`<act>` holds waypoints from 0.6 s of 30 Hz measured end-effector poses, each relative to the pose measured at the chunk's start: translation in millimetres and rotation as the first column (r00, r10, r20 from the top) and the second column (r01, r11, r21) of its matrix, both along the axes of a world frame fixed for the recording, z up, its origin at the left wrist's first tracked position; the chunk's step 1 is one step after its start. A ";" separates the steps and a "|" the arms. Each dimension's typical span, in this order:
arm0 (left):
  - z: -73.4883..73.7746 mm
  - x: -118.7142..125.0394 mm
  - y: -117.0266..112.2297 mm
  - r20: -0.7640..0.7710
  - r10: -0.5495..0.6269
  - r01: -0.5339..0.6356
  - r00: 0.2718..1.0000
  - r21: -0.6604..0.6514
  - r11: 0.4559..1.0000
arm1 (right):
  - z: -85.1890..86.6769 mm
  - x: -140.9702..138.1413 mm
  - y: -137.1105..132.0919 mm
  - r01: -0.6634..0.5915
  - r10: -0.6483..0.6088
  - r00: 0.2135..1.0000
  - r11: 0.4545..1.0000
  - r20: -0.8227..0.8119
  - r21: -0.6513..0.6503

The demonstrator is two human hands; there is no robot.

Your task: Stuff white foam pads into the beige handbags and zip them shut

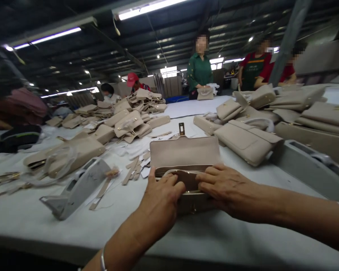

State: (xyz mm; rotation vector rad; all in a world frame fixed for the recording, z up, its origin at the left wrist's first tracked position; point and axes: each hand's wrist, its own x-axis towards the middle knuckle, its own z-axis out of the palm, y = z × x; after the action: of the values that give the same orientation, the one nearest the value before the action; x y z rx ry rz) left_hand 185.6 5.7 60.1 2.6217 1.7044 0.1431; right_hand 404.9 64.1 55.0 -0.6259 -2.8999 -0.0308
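Note:
A beige handbag (185, 154) lies on the white table (228, 233) in front of me with its flap thrown open away from me. My left hand (161, 199) grips the bag's near edge at the opening, fingers curled over it. Beside it, my right hand (228, 190) lies across the bag's right part, with fingers pressed on the opening. A gold clasp (181, 128) stands at the far edge of the flap.
Piles of beige bags (247, 141) lie to the right and at the back left (130, 122). Grey tape dispensers stand at left (76, 188) and right (313, 165). Paper scraps (138, 165) lie by the bag. Several other people work at the far side.

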 end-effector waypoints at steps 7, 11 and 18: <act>5.7 -8.2 23.0 -0.041 -0.081 0.079 0.996 -0.059 0.995 | -9.3 6.6 13.9 0.050 -0.048 0.997 0.998 -0.066 0.023; -3.3 -13.9 15.8 -0.015 -0.098 0.097 0.995 -0.059 0.994 | -18.3 6.4 15.3 0.098 -0.096 0.993 0.994 -0.073 0.036; -30.0 -24.1 -0.6 -0.022 -0.140 0.141 0.990 0.163 0.977 | -13.8 26.5 10.8 -0.100 0.109 0.985 0.993 -0.133 0.069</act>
State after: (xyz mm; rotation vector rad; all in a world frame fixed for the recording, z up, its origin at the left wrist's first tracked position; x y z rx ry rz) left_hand 161.5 5.1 30.1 2.8542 1.5659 0.2789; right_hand 431.3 74.9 41.2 -0.4464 -2.7832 -0.0615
